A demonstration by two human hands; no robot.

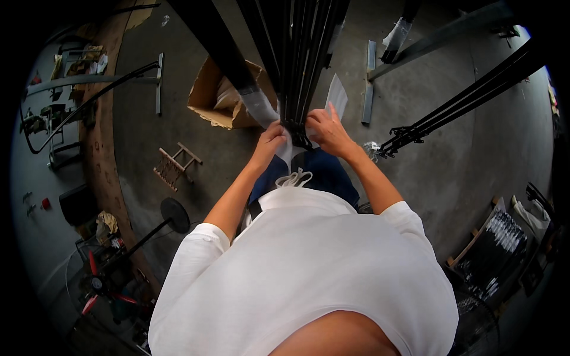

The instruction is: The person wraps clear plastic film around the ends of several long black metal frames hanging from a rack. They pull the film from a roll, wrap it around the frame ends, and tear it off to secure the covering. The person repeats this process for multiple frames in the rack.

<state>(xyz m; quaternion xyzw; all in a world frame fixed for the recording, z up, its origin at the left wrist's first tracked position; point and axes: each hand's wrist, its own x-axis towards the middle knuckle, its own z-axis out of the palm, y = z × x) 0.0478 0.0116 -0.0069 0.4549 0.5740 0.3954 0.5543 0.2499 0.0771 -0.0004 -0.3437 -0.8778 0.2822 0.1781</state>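
A bundle of long, thin black bars (295,71) stands in front of my body, its near ends gathered between my hands. My left hand (270,141) is closed on the edge of a thin white wrapping sheet (288,151) at the bundle's left side. To the right of the bars, my right hand (330,133) has its fingers bent around another white sheet piece (336,94), which sticks up behind them. Whether the two white pieces join behind the bars is hidden. A wide black bar with a whitish wrapped end (256,105) slants down beside my left hand.
An open cardboard box (205,113) stands left of the bars. Farther left are a small wooden stool (173,165) and a fan (98,283). On the right, more black bars (436,115) lean near a metal stand (369,83), and a wrapped stack (491,249) lies lower down.
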